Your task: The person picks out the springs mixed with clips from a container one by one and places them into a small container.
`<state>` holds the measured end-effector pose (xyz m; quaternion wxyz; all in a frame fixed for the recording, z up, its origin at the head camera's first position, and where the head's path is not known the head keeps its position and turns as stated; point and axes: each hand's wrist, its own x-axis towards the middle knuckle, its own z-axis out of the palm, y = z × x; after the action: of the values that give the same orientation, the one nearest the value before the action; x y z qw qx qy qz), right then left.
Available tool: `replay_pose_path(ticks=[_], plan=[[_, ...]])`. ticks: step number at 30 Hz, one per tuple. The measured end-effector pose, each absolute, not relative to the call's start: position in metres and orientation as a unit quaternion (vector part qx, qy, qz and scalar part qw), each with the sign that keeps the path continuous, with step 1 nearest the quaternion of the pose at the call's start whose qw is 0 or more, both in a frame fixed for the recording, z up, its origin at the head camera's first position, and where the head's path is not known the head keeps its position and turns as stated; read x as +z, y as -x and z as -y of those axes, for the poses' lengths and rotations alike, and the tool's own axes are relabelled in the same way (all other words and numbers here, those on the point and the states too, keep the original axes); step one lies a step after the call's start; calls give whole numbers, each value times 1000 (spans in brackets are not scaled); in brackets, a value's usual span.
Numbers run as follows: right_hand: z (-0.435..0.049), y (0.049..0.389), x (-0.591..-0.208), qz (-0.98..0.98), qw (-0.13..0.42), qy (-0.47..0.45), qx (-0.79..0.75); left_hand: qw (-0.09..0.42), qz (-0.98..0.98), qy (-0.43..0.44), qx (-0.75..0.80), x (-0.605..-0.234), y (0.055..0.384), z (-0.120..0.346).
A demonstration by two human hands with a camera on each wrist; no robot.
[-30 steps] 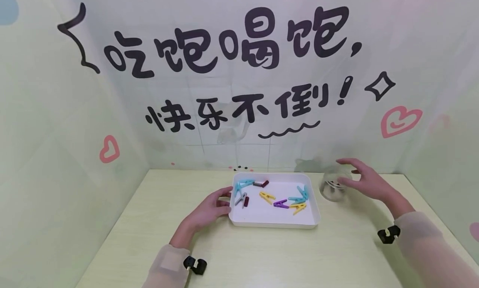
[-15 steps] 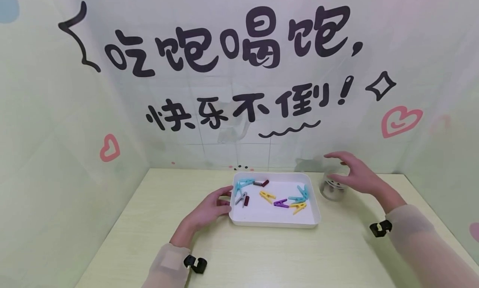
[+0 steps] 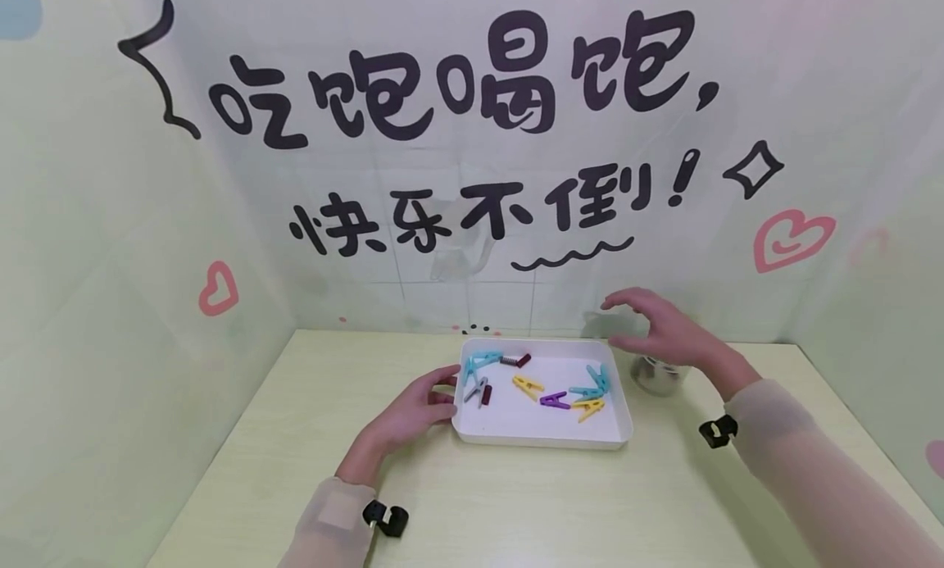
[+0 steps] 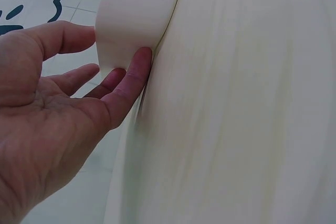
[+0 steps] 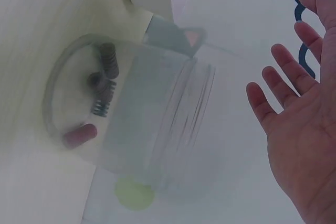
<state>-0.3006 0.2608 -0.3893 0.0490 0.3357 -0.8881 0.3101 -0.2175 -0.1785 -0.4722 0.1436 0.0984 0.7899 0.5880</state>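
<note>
My left hand (image 3: 410,418) touches the left side of a white tray (image 3: 542,443); in the left wrist view, its fingertips rest on the tray's outer wall (image 4: 131,14). Small plastic clips lie in the tray: teal ones (image 3: 587,393), yellow ones (image 3: 527,386), a purple one (image 3: 555,401) and a grey one (image 3: 475,391). Dark red pieces (image 3: 487,395) lie there too, one beside a spring (image 3: 509,361). Holding nothing, my right hand (image 3: 660,332) hovers with spread fingers near the tray's back right corner. Behind its wrist stands a clear jar (image 3: 656,377) with coiled springs (image 5: 105,90) and a red piece (image 5: 80,136) inside.
The tray and jar stand near the back of a pale wooden table (image 3: 553,502). A printed sheet (image 3: 442,166) with black lettering hangs behind, and pale sheets (image 3: 133,306) enclose both sides. Each sleeve carries a black clasp (image 3: 385,519) near the wrist.
My right hand has moved left and up, away from the jar toward the tray's back right corner. My left hand has stayed at the tray. The clips have not moved.
</note>
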Motion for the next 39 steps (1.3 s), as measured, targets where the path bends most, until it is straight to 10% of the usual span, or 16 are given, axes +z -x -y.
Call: replay_pose_path(ticks=[39], plan=[[-136, 344, -412, 912, -129, -339, 193, 146, -790, -109, 585, -471, 216, 180]])
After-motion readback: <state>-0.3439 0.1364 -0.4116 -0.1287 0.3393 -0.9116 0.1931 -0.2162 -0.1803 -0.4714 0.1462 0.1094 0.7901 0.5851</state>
